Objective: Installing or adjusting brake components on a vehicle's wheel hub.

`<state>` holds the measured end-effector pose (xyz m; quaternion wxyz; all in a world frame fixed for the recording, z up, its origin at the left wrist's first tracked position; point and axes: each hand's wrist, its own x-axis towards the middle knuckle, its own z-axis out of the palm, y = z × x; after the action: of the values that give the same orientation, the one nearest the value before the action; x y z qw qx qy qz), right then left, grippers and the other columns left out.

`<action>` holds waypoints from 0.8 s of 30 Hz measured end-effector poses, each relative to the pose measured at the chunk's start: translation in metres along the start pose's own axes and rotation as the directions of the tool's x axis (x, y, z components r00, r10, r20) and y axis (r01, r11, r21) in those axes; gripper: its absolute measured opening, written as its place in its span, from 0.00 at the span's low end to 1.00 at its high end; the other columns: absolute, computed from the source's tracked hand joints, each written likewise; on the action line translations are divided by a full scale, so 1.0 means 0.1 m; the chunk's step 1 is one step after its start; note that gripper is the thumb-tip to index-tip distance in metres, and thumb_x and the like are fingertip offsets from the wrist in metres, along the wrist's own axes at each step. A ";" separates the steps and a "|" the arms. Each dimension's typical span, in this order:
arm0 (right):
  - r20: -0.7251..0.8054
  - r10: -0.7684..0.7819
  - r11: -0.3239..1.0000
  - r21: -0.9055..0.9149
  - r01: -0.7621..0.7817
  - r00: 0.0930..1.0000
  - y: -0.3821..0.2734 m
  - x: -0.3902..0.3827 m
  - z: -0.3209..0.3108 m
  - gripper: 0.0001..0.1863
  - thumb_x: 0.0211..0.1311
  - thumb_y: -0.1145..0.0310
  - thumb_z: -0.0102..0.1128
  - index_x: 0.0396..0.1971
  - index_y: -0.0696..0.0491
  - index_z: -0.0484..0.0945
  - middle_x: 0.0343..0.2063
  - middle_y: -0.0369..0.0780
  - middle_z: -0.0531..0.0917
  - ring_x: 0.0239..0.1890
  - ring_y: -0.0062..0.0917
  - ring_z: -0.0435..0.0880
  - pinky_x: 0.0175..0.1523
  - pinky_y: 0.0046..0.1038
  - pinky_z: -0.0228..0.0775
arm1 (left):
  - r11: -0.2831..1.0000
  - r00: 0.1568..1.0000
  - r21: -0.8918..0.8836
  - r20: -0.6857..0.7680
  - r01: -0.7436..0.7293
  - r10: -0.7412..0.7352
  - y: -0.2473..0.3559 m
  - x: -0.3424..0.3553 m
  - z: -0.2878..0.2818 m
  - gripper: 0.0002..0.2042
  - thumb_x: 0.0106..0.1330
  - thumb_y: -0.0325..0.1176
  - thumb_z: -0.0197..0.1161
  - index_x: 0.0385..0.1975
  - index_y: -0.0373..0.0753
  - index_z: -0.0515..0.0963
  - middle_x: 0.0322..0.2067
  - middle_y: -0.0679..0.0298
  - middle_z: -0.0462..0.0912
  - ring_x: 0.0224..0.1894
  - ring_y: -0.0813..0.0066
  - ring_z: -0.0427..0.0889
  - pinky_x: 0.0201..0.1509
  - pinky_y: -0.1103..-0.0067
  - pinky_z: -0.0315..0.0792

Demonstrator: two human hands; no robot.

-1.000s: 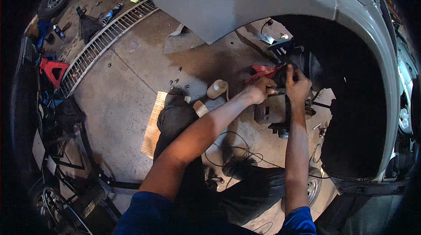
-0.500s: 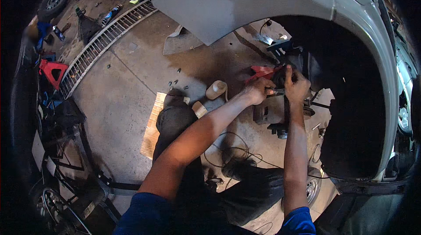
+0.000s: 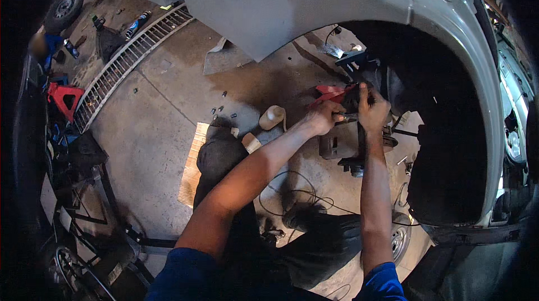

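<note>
I watch my left hand point(image 3: 321, 118), its grip pinching a tool point(image 3: 351, 116) beside the brake assembly point(image 3: 331, 146). My right hand point(image 3: 374, 113) is at the tool's far end; I can't tell its grip. Uneven pushing could make the tool slip, scraping knuckles.

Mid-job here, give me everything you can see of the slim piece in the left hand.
The slim piece is short in what shows, bar-like and dark grey with a pale sheen, so it looks like metal. The left hand closes around its left end; from there it runs roughly level toward the right hand, where its far end is lost from view. Whether the right hand touches it, I cannot tell. In the picture it lies just above a brownish block.
</note>
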<state>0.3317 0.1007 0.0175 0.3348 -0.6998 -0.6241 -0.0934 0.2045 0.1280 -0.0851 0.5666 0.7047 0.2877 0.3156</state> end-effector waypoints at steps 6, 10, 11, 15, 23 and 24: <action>-0.274 0.094 0.958 0.288 -0.012 0.957 -0.07 -0.25 -0.17 0.22 0.64 0.57 0.53 0.47 0.61 0.73 0.41 0.48 0.80 0.45 0.32 0.79 0.50 0.29 0.67 | 0.992 0.994 0.077 -0.039 -0.101 0.104 -0.11 0.01 -0.01 0.14 0.61 0.36 0.60 0.44 0.38 0.76 0.44 0.56 0.79 0.51 0.61 0.74 0.54 0.71 0.67; -0.351 0.125 0.944 0.331 -0.003 0.928 0.02 -0.58 -0.31 0.20 0.66 0.61 0.50 0.48 0.63 0.72 0.44 0.46 0.78 0.47 0.30 0.76 0.54 0.30 0.65 | 1.000 0.999 -0.030 -0.034 0.008 -0.009 0.01 -0.06 0.03 0.14 0.62 0.36 0.59 0.45 0.40 0.76 0.44 0.54 0.78 0.52 0.59 0.74 0.55 0.70 0.67; -0.372 0.077 0.957 0.288 0.036 0.925 0.02 -0.52 -0.25 0.20 0.66 0.60 0.50 0.46 0.63 0.73 0.41 0.48 0.79 0.45 0.32 0.78 0.52 0.30 0.66 | 0.999 0.999 -0.044 -0.034 0.028 -0.030 0.02 -0.07 0.01 0.13 0.62 0.37 0.58 0.45 0.40 0.76 0.44 0.54 0.78 0.52 0.59 0.74 0.55 0.70 0.67; -0.263 0.036 0.986 -0.147 -0.077 0.964 0.02 0.09 0.15 0.25 0.66 0.52 0.45 0.31 0.61 0.81 0.21 0.55 0.79 0.26 0.51 0.80 0.31 0.38 0.70 | 0.995 0.991 0.070 -0.121 0.073 -0.064 0.00 -0.04 0.17 0.15 0.64 0.38 0.55 0.48 0.41 0.74 0.46 0.55 0.76 0.50 0.53 0.73 0.54 0.66 0.67; -0.231 0.038 0.999 0.007 -0.038 0.972 0.01 -0.11 0.00 0.22 0.68 0.57 0.45 0.35 0.64 0.77 0.29 0.53 0.81 0.31 0.40 0.81 0.36 0.34 0.70 | 0.995 0.991 -0.089 -0.115 0.052 -0.063 -0.26 0.03 0.42 0.13 0.63 0.32 0.49 0.46 0.41 0.73 0.40 0.48 0.75 0.44 0.51 0.74 0.48 0.66 0.68; -0.255 0.063 0.992 0.120 -0.033 0.965 0.00 -0.21 0.01 0.21 0.68 0.58 0.45 0.37 0.64 0.76 0.32 0.51 0.82 0.33 0.37 0.81 0.39 0.32 0.70 | 0.984 0.972 0.160 -0.211 -0.072 0.106 -0.40 -0.02 0.43 0.13 0.65 0.35 0.46 0.46 0.41 0.73 0.41 0.49 0.75 0.48 0.53 0.73 0.49 0.65 0.67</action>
<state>0.3269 0.0842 0.0055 0.4550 -0.6762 -0.5623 -0.1396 0.2348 0.1078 -0.1311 0.4614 0.7190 0.3394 0.3937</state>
